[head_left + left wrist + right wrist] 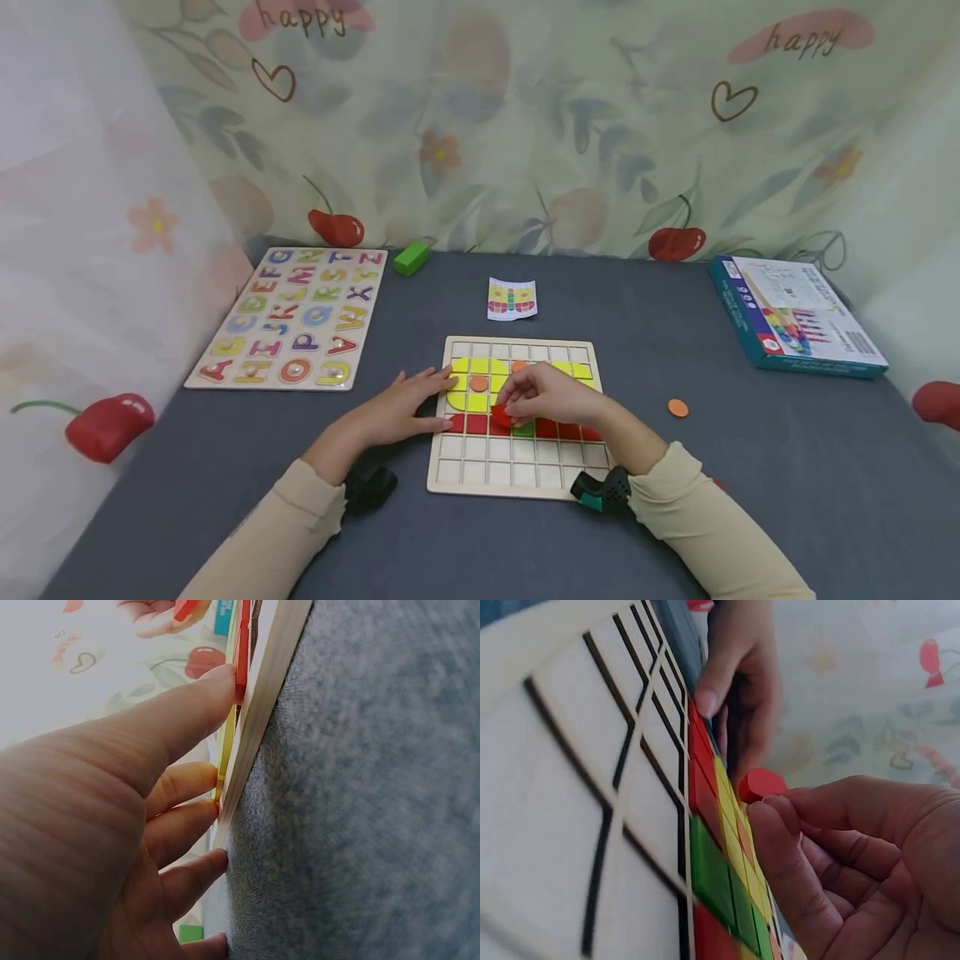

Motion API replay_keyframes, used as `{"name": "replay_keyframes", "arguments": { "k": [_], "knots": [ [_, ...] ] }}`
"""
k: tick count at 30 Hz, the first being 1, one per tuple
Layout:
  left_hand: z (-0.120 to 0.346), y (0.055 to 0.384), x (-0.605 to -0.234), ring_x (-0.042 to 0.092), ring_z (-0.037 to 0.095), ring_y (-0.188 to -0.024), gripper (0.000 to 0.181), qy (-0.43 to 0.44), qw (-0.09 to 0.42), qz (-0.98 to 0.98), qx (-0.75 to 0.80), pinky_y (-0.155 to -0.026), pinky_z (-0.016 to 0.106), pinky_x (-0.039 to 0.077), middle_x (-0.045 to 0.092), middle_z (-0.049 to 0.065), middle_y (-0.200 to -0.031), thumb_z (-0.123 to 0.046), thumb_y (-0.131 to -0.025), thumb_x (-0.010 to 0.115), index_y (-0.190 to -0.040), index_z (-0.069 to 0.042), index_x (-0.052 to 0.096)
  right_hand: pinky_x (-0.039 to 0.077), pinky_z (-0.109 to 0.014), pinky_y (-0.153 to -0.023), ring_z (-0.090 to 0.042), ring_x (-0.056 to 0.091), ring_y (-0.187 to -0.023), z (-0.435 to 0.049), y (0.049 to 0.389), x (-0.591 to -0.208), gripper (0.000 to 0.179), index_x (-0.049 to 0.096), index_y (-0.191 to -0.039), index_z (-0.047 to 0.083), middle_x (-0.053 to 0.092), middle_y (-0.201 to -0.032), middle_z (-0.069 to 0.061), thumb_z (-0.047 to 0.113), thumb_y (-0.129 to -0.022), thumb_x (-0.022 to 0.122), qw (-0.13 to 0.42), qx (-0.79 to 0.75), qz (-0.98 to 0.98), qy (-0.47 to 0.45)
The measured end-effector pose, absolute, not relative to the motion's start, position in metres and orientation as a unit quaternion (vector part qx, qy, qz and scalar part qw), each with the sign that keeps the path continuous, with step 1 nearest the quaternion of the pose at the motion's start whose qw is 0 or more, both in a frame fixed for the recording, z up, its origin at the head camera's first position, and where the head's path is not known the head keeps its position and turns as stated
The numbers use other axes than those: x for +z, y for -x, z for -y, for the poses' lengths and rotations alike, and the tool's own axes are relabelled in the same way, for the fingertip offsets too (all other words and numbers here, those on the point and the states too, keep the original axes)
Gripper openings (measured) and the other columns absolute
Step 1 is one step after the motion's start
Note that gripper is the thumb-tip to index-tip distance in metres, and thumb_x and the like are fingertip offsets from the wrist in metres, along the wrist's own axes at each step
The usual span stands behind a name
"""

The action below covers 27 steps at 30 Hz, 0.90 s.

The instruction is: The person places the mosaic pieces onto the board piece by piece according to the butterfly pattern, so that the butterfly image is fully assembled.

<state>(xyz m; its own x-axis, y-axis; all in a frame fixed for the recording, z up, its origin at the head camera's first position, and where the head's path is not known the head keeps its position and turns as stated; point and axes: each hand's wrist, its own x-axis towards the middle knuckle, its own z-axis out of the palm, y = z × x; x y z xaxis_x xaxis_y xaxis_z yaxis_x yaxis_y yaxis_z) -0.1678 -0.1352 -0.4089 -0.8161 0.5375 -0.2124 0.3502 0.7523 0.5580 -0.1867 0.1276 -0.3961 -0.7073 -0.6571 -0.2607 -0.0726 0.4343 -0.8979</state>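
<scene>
A wooden grid board (465, 475) lies on the dark cloth, with yellow tiles (457, 402), a row of red tiles (477, 424), green tiles (714, 859) and orange discs (478, 383) set in its cells. My right hand (553, 392) pinches a small red piece with a rounded edge (763, 784) between thumb and fingertips, just above the red row near the middle. With fingers spread, my left hand (397, 408) rests at the board's left edge. Its thumb (187, 705) touches the leftmost red tile (241, 660), and other fingertips touch the board's side and the cloth.
Behind the board lies a small butterfly pattern card (512, 298). An alphabet puzzle board (281, 333) and a green block (411, 258) are at the back left. A flat box (802, 317) sits at the right. One loose orange disc (678, 408) lies right of the board.
</scene>
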Motion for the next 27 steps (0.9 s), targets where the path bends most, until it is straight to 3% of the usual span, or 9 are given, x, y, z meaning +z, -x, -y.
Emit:
{"name": "replay_keyframes", "arguments": {
  "k": [13, 27],
  "knots": [
    [0.138, 0.168, -0.410, 0.013, 0.028, -0.145, 0.066, -0.253, 0.179, -0.916, 0.255, -0.113, 0.061, 0.004, 0.024, 0.003, -0.155, -0.041, -0.087, 0.062, -0.143, -0.014, 0.038, 0.056, -0.025, -0.067, -0.013, 0.064, -0.068, -0.081, 0.173, -0.400, 0.014, 0.066, -0.100, 0.002, 0.068, -0.082, -0.006, 0.007, -0.087, 0.062, 0.320, -0.453, -0.786, 0.273],
    [0.138, 0.166, -0.408, 0.015, 0.030, -0.145, 0.063, -0.263, 0.171, -0.914, 0.259, -0.113, 0.062, 0.005, 0.025, 0.005, -0.155, -0.037, -0.089, 0.061, -0.143, -0.012, 0.039, 0.053, -0.022, -0.059, -0.011, 0.060, -0.055, -0.070, 0.163, -0.401, 0.011, 0.067, -0.092, 0.005, 0.062, -0.069, -0.001, 0.010, -0.083, 0.069, 0.298, -0.426, -0.812, 0.267]
  ]
}}
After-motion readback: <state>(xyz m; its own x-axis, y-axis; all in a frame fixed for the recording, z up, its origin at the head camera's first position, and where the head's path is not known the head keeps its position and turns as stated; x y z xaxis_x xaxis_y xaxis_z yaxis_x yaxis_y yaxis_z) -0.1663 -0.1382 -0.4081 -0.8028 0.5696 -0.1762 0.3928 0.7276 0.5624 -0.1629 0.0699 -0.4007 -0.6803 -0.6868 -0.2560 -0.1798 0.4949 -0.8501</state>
